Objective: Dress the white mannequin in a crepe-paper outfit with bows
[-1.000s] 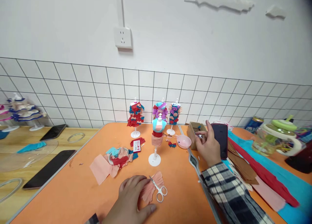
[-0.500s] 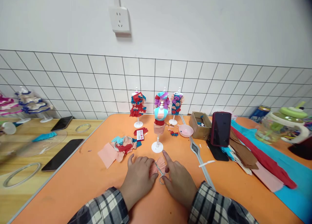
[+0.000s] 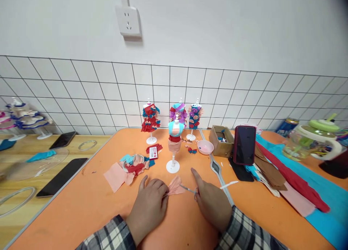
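Observation:
A small piece of pink fabric (image 3: 176, 187), gathered into a fan, lies on the orange table top. Its left end is pinched between the thumb and fingers of my left hand (image 3: 151, 201). My right hand (image 3: 213, 203) holds small metal scissors (image 3: 188, 188) by the ring handle, index finger stretched forward. The scissors' tip points left and meets the fabric's right edge or lies just beside it. Just beyond the fabric stands a mini dress form (image 3: 174, 145) on a round white base, wrapped in blue, red and pink cloth.
Behind are several more dressed mini forms (image 3: 150, 121). Fabric scraps (image 3: 133, 165) and a labelled card (image 3: 153, 153) lie left. To the right are a pink dish (image 3: 205, 147), a cardboard box (image 3: 221, 146), a propped phone (image 3: 244, 145), cloth strips (image 3: 285, 163) and a glass teapot (image 3: 307, 141).
My right hand has moved right with the scissors, which now lie more level and off the middle of the fabric. My left hand keeps its pinch. The view has shifted slightly.

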`<state>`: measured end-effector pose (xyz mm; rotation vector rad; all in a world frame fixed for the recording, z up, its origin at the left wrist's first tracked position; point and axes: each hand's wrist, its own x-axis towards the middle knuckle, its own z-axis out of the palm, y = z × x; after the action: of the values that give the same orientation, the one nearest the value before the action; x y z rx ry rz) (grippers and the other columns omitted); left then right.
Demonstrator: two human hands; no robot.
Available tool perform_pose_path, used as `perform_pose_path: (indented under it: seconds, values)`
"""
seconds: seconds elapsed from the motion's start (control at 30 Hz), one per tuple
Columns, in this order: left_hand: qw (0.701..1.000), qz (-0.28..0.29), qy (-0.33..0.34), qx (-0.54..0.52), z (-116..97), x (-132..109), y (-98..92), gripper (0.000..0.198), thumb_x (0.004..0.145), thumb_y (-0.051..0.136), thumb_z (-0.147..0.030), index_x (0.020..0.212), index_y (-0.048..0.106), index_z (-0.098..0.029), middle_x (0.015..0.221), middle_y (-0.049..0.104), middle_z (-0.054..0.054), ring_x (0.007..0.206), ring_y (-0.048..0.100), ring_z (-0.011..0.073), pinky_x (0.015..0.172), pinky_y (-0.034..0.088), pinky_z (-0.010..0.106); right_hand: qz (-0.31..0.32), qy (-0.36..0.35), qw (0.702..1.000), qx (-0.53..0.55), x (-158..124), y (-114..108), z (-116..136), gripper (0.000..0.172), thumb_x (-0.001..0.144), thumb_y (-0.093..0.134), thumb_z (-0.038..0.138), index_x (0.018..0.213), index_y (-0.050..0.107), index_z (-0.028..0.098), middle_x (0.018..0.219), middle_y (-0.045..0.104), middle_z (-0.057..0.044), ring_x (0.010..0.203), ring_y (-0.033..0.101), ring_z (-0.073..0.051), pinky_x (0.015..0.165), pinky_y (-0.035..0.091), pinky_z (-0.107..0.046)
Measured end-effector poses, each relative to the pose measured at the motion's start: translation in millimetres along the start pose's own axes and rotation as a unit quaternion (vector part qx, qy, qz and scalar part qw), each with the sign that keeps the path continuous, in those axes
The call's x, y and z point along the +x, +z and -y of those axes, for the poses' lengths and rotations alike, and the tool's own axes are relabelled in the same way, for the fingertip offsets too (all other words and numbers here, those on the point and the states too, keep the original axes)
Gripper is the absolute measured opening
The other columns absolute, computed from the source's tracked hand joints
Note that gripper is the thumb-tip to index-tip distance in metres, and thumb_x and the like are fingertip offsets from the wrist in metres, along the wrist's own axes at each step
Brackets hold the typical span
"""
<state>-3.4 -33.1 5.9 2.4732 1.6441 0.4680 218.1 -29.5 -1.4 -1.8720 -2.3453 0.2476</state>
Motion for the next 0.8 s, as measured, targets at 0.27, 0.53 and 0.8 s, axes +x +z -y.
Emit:
perform_pose_path:
  seconds: [0.27, 0.53, 0.8]
  values:
    - [1.000, 0.000, 0.022, -0.006, -0.2, -11.5, -13.3, 0.041, 0.067, 0.051, -0.008, 0.103, 0.060, -0.026, 0.105, 0.062, 0.003, 0.107, 0.053, 0.0251, 0.109, 0.010, 0.057, -0.099, -0.066, 0.993, 0.018, -3.7, -1.2, -10.1, 0.069, 0.082, 0.049, 0.008, 0.147, 0.028, 0.016, 0.106, 0.065, -0.014, 0.095, 0.060, -0.029, 0.077, 0.046, -0.039]
    - [0.999, 0.011, 0.006, -0.038, -9.0, -16.0, -26.8, 0.011, 0.075, 0.063, -0.028, 0.084, 0.062, -0.022, 0.094, 0.062, 0.002, 0.093, 0.053, 0.0236, 0.089, 0.030, 0.043, -0.098, -0.265, 0.934, 0.220, -1.0, 22.4, 27.8, 0.053, 0.083, 0.053, 0.011, 0.133, 0.040, 0.022, 0.107, 0.063, -0.006, 0.097, 0.056, -0.022, 0.088, 0.045, -0.039]
    - [0.999, 0.038, 0.034, 0.005, -2.7, -11.6, -5.1, 0.020, 0.088, 0.054, -0.017, 0.076, 0.069, -0.023, 0.078, 0.070, 0.000, 0.082, 0.059, 0.0195, 0.086, 0.028, 0.041, -0.055, -0.199, 0.959, 0.193, 8.7, 33.5, 31.9, 0.053, 0.082, 0.052, 0.006, 0.133, 0.044, 0.022, 0.095, 0.068, -0.002, 0.088, 0.060, -0.022, 0.081, 0.045, -0.038]
